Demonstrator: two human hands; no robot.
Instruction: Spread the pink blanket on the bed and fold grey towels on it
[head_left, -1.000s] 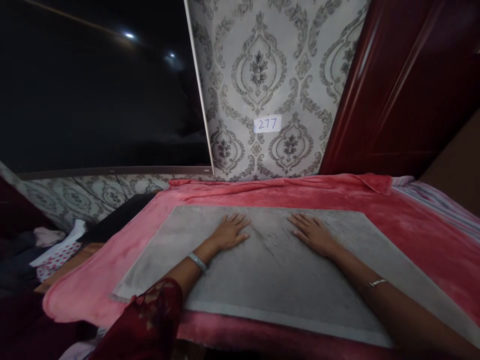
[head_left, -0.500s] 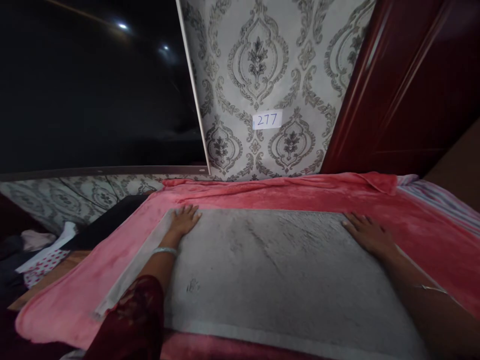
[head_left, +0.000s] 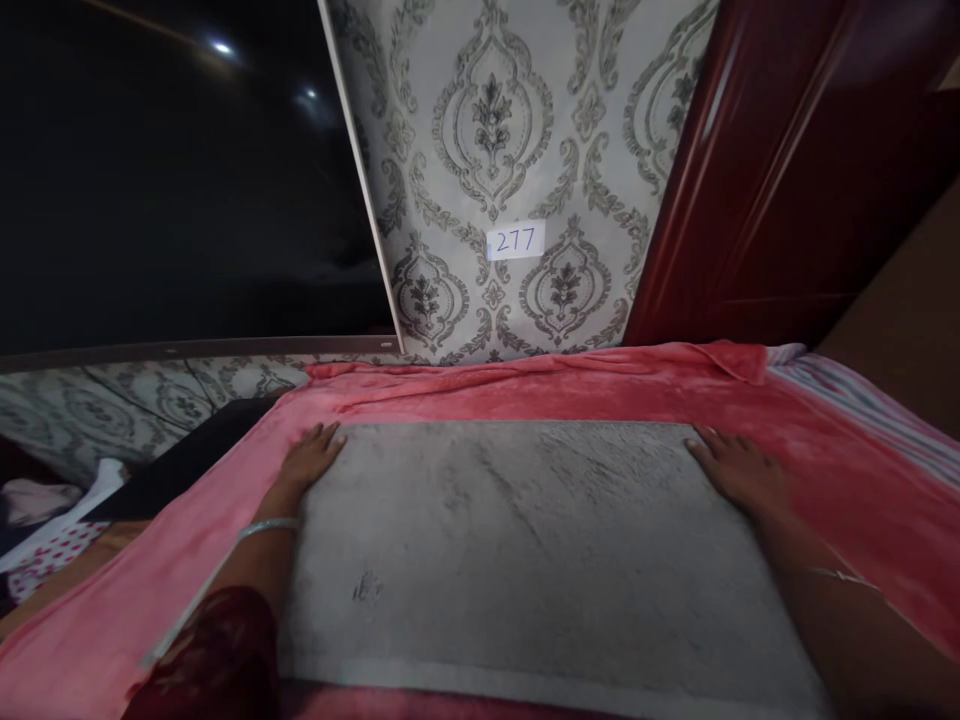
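A grey plush cloth (head_left: 517, 540), marked with darker streaks, lies spread flat before me on a pink blanket (head_left: 480, 397). My left hand (head_left: 309, 458) rests at the cloth's far left corner, fingers stretched out and pointing away from me. At the far right corner, my right hand (head_left: 739, 468) lies flat with its fingers spread, partly on the cloth's edge and partly over the blanket. Neither hand grips anything. My forearms cover much of the cloth's two side edges.
A large dark television screen (head_left: 172, 180) stands at the back left. Behind is patterned wallpaper with a paper label (head_left: 516, 240) reading 277. A dark red wooden panel (head_left: 765, 170) rises at right, near striped fabric (head_left: 847, 400). Dotted cloth (head_left: 56, 550) lies at far left.
My left hand has slid left across the cloth to its far left corner. My right hand stays at the right corner. The view has shifted slightly to the right.
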